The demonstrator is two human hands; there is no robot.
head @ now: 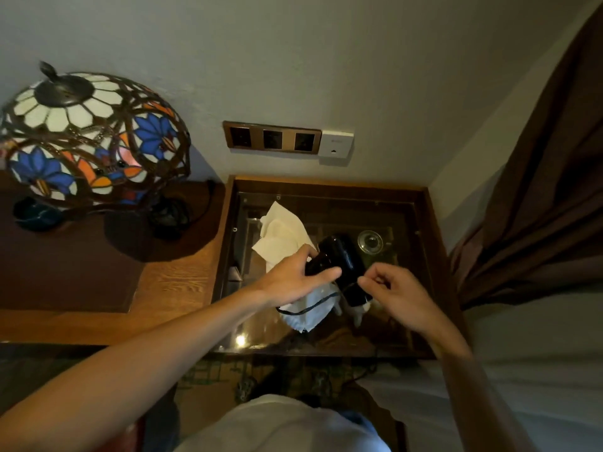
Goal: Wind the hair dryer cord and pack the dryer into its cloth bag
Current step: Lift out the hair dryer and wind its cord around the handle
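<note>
we steady dryer (339, 261) with left hand (293, 278), gripping body | right hand (396, 288) pinches cord (306, 309) to wind | bag (280, 231) waits behind

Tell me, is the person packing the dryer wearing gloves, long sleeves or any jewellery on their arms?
No. The left hand and right hand are bare, with no gloves, rings or watch visible. Both forearms are uncovered up to the frame edge, so no sleeves show.
</note>
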